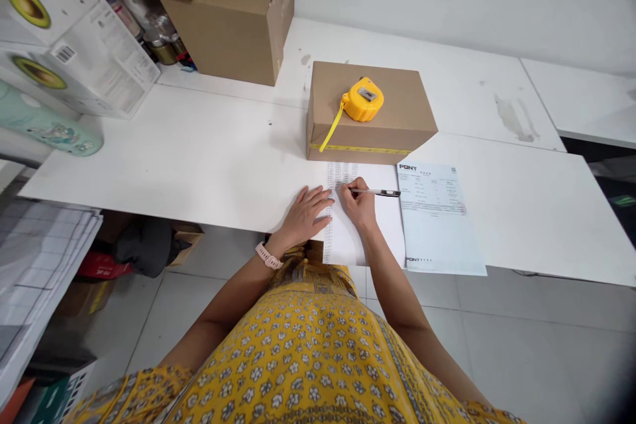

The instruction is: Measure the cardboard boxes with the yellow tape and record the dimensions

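My right hand (358,204) grips a pen (385,193), its tip down on a white sheet (348,242) with columns of small writing along its left and upper part. My left hand (305,215) lies flat with fingers spread, its fingertips at the sheet's left edge. Just beyond the sheet sits a closed cardboard box (392,96) with yellow tape along its lower front. On the box rests a yellow tape measure (364,99), its wrist strap hanging toward me. A printed form headed PONY (437,232) lies right of the sheet, overhanging the table's front edge.
The white table (223,165) runs along a wall. Larger cardboard boxes (233,33) are stacked at the back left, beside white cartons with avocado pictures (99,59). A mint-green bottle (54,126) lies far left. Large sheets (40,265) are piled at lower left.
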Available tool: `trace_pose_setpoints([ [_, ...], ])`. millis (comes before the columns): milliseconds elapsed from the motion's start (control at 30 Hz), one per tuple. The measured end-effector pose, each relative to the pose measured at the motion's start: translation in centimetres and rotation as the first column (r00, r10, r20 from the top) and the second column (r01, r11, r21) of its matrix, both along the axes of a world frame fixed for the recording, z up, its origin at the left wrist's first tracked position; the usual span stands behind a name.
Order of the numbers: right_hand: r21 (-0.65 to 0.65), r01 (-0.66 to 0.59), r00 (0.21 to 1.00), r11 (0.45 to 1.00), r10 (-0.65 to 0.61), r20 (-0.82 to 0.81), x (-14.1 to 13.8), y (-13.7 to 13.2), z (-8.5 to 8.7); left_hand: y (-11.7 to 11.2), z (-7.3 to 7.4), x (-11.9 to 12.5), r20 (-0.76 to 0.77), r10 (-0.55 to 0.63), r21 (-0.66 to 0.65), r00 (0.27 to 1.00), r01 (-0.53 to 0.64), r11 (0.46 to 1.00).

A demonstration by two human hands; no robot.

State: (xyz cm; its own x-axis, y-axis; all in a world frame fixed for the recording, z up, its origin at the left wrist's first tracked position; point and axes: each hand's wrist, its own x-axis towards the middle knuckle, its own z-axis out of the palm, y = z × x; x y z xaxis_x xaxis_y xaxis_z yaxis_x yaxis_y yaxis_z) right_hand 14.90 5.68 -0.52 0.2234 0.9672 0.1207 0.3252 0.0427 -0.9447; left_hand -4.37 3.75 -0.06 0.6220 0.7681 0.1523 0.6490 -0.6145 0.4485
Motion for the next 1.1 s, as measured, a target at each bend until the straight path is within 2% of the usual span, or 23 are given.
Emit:
trace_pose_setpoints([
  [1100,-0.001,0.018,1.000,1.000,-0.018,-0.003,-0.02,0.07,0.06,-0.03,0.14,0.01,0.006,-0.001,-0.014,1.000,0.001,1.000],
])
